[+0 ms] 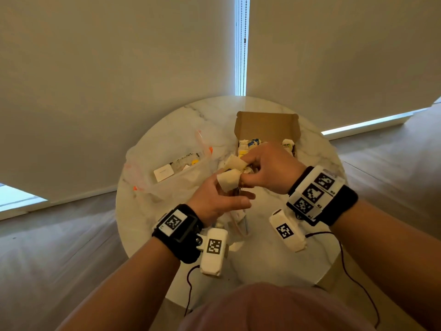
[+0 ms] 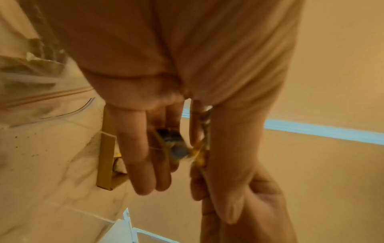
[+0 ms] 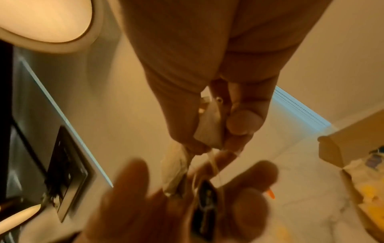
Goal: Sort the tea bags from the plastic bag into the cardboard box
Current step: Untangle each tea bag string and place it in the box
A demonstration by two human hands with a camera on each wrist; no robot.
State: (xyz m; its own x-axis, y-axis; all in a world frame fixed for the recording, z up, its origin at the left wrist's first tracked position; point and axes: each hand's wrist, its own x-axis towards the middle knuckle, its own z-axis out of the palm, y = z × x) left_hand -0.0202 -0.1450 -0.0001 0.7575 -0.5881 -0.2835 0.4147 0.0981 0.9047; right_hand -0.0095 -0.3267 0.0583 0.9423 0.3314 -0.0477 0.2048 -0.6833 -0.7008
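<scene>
Both hands raised above the round white marble surface (image 1: 274, 259), meeting in front of me. My right hand (image 1: 269, 168) pinches a pale paper tea bag (image 1: 235, 162) between thumb and fingertips; the right wrist view shows that grip closed tight on the bag's edge, a thin string trailing down from it. My left hand (image 1: 219, 199) holds a second pale tea bag (image 1: 228, 180) up near its thumb, other fingers relaxed and spread; exactly how that grip closes I cannot tell from the blur. The two bags sit just beside each other, likely tangled by strings and tags, which I judge is why both hands work them apart in the air rather than over the box. The open brown cardboard box (image 1: 267, 125) lies beyond my right hand, lid flap back, several bags already inside. The crumpled clear plastic bag (image 1: 171, 182) lies to the left, more sachets visible within. Sorting looks partway done; next, separate and drop one into the box.
</scene>
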